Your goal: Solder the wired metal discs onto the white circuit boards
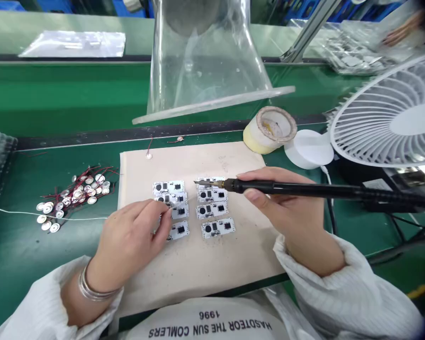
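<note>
My right hand (286, 208) grips a black soldering iron (304, 190) like a pen, its tip pointing left over the top of the right column of small white circuit boards (212, 208). My left hand (131, 238) rests on the beige mat (198, 264), fingers pinched at the left column of boards (173, 203). What the fingertips pinch is too small to make out. A thin solder wire (28, 212) runs in from the left toward that hand.
A pile of round metal discs with red wires (74, 196) lies left of the mat. A tape roll (271, 128), a white fan (389, 118) and a clear plastic hood (205, 61) stand behind. Another person's hand (400, 30) is at the far right.
</note>
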The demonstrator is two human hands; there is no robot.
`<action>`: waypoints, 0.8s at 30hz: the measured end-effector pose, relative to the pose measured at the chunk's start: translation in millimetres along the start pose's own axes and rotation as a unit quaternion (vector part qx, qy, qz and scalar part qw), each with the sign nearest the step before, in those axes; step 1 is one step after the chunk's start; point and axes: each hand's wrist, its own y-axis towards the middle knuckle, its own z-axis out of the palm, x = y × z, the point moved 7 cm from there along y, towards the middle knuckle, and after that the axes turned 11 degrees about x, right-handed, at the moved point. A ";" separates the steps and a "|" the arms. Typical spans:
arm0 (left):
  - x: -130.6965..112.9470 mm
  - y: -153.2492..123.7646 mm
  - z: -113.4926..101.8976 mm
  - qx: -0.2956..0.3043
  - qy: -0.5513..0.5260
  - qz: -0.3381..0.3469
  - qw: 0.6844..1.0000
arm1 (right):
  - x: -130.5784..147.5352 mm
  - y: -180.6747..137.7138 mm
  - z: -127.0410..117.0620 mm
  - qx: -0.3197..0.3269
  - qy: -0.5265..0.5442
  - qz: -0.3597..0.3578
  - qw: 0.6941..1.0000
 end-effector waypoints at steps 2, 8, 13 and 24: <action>0.7 -3.9 2.1 0.007 0.003 -0.006 1.000 | -10.2 -4.6 0.3 -0.041 0.038 -0.002 0.998; -2.8 -13.0 -2.8 -0.016 -0.009 0.006 1.000 | -16.7 -14.6 3.4 -0.067 0.042 0.012 0.997; -6.5 -13.0 -7.7 -0.020 -0.025 0.015 0.999 | -3.3 -11.9 8.8 -0.027 -0.010 -0.020 0.999; -4.9 -8.9 -4.5 -0.022 -0.026 0.006 0.999 | -1.3 -10.1 18.3 0.003 0.010 -0.048 0.999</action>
